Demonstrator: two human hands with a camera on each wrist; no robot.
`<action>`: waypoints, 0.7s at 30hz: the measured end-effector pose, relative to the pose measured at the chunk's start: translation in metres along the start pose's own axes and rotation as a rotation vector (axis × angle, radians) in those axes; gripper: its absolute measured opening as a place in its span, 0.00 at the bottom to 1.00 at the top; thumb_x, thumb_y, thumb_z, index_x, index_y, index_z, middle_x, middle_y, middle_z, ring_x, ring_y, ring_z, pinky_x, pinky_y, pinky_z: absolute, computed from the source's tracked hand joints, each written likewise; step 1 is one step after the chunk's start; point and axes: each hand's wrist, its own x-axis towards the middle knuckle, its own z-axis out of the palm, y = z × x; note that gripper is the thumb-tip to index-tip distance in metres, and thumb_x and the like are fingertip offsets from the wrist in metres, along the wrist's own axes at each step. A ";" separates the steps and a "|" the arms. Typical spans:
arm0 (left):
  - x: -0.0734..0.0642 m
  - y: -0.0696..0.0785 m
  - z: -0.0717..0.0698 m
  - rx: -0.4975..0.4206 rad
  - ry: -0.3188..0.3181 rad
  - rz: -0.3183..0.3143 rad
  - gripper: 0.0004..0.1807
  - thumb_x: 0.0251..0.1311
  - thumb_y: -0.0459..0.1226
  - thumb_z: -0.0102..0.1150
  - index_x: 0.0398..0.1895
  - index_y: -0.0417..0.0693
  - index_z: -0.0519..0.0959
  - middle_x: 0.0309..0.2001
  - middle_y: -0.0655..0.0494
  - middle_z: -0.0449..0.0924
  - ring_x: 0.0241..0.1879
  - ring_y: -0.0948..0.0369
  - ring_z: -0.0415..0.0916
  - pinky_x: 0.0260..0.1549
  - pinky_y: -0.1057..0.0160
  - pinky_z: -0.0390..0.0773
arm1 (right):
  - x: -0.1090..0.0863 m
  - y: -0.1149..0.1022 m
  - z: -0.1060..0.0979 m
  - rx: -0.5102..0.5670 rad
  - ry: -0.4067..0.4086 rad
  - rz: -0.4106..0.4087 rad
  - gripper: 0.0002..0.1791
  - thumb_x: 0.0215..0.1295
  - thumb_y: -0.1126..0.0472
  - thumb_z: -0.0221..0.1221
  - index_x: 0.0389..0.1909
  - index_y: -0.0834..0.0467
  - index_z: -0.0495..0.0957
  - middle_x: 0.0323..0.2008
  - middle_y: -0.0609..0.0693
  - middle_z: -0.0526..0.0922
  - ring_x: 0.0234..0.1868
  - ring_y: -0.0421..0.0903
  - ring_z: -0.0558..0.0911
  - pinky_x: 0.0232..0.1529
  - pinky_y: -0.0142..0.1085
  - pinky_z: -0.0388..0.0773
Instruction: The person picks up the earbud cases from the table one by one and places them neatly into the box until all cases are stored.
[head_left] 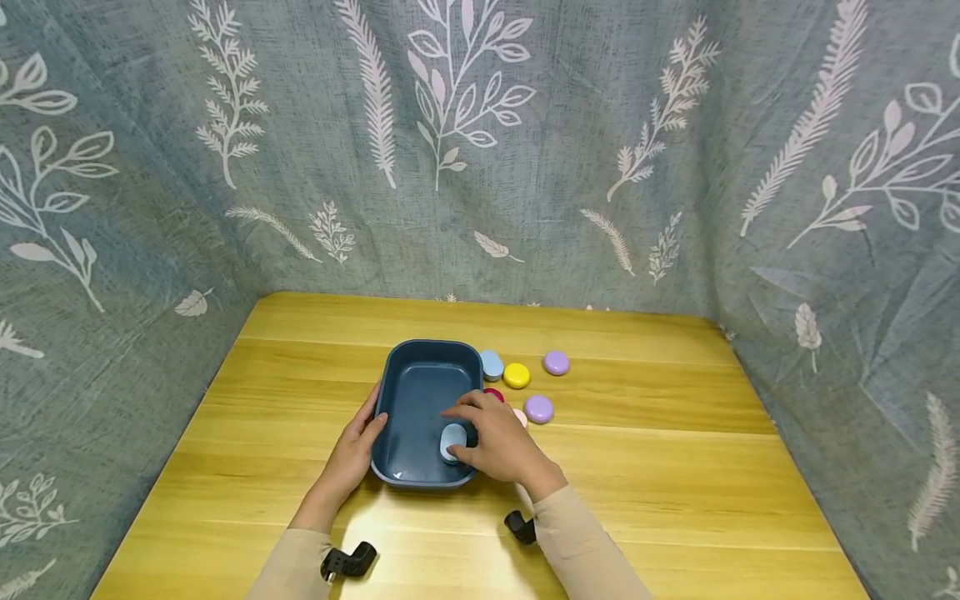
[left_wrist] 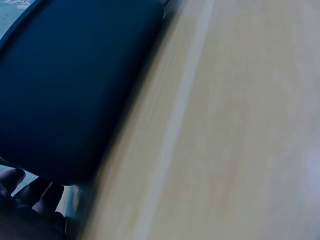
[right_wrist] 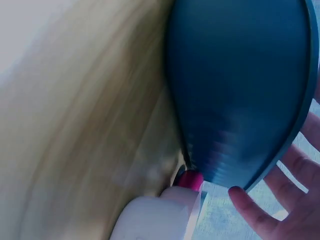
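Note:
A dark blue rectangular tub (head_left: 420,392) stands on the table. On its left side my left hand (head_left: 352,446) grips the wall, thumb over the rim and fingers outside; those fingers (left_wrist: 47,195) show beneath the tub in the left wrist view. In the tub's near right corner is a light blue oval, pebble-like piece (head_left: 452,435). My right hand (head_left: 498,437) reaches over the right rim, its thumb tip overlapping that piece and its forefinger extended past it. The right wrist view shows this hand's fingers (right_wrist: 285,187) spread apart beside the tub rim.
Right of the tub lie another light blue piece (head_left: 491,365), a yellow one (head_left: 516,376), two purple ones (head_left: 556,362), and a red (head_left: 492,392) and a pale pink piece (head_left: 521,417) partly hidden by my right hand. A patterned curtain (head_left: 480,208) surrounds the wooden table (head_left: 675,467).

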 end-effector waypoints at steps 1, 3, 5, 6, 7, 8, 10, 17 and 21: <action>0.000 0.000 0.000 0.001 0.000 0.000 0.32 0.83 0.46 0.41 0.84 0.71 0.48 0.85 0.61 0.42 0.84 0.54 0.39 0.77 0.55 0.54 | 0.000 0.001 -0.001 0.014 0.011 0.003 0.26 0.63 0.51 0.73 0.61 0.50 0.84 0.59 0.49 0.78 0.61 0.52 0.77 0.63 0.51 0.74; 0.000 0.000 0.000 -0.001 0.000 0.003 0.32 0.83 0.45 0.41 0.84 0.71 0.48 0.85 0.60 0.42 0.84 0.54 0.39 0.77 0.53 0.54 | -0.001 0.003 -0.002 0.032 0.033 0.002 0.25 0.64 0.51 0.72 0.61 0.51 0.84 0.59 0.50 0.79 0.62 0.52 0.77 0.65 0.52 0.73; 0.000 0.000 0.000 -0.007 0.000 0.006 0.32 0.84 0.45 0.41 0.84 0.71 0.47 0.85 0.60 0.42 0.84 0.53 0.39 0.78 0.50 0.52 | -0.002 0.005 -0.003 0.039 0.054 -0.006 0.24 0.64 0.51 0.72 0.61 0.51 0.84 0.59 0.50 0.79 0.62 0.52 0.76 0.65 0.52 0.73; 0.000 0.000 0.001 -0.011 0.000 0.009 0.32 0.84 0.45 0.41 0.84 0.70 0.47 0.85 0.60 0.42 0.84 0.53 0.38 0.78 0.48 0.51 | -0.002 0.006 -0.003 0.040 0.063 -0.010 0.24 0.64 0.51 0.72 0.61 0.52 0.84 0.59 0.50 0.79 0.62 0.52 0.76 0.65 0.52 0.73; 0.000 0.000 0.000 -0.014 0.000 0.011 0.32 0.84 0.45 0.41 0.85 0.70 0.47 0.85 0.59 0.41 0.84 0.53 0.38 0.78 0.46 0.50 | -0.003 0.007 -0.003 0.041 0.073 -0.013 0.24 0.65 0.51 0.72 0.60 0.52 0.84 0.59 0.50 0.79 0.62 0.52 0.76 0.64 0.52 0.73; 0.000 0.000 0.000 -0.015 0.002 0.012 0.32 0.84 0.45 0.41 0.85 0.70 0.47 0.85 0.59 0.41 0.84 0.53 0.38 0.78 0.45 0.50 | -0.003 0.008 -0.003 0.043 0.085 -0.019 0.24 0.64 0.51 0.72 0.60 0.52 0.84 0.59 0.50 0.79 0.62 0.52 0.76 0.64 0.51 0.73; 0.000 -0.001 0.000 -0.019 0.004 0.014 0.32 0.84 0.45 0.41 0.85 0.70 0.47 0.85 0.59 0.41 0.84 0.53 0.38 0.78 0.44 0.49 | -0.004 0.010 -0.004 0.054 0.110 -0.024 0.24 0.64 0.52 0.72 0.60 0.52 0.84 0.59 0.50 0.79 0.62 0.52 0.76 0.63 0.51 0.73; 0.001 -0.002 0.000 -0.010 0.008 0.026 0.32 0.84 0.44 0.41 0.85 0.69 0.48 0.85 0.59 0.42 0.84 0.53 0.38 0.79 0.44 0.49 | -0.008 0.017 -0.008 0.094 0.167 -0.020 0.23 0.65 0.53 0.72 0.60 0.53 0.83 0.59 0.49 0.79 0.57 0.49 0.78 0.57 0.44 0.78; 0.001 -0.002 -0.001 -0.010 0.006 0.025 0.31 0.84 0.44 0.41 0.84 0.70 0.48 0.85 0.59 0.42 0.84 0.53 0.39 0.78 0.44 0.50 | -0.010 0.023 -0.010 0.103 0.196 0.003 0.23 0.66 0.52 0.71 0.60 0.54 0.83 0.57 0.48 0.80 0.58 0.48 0.79 0.57 0.44 0.79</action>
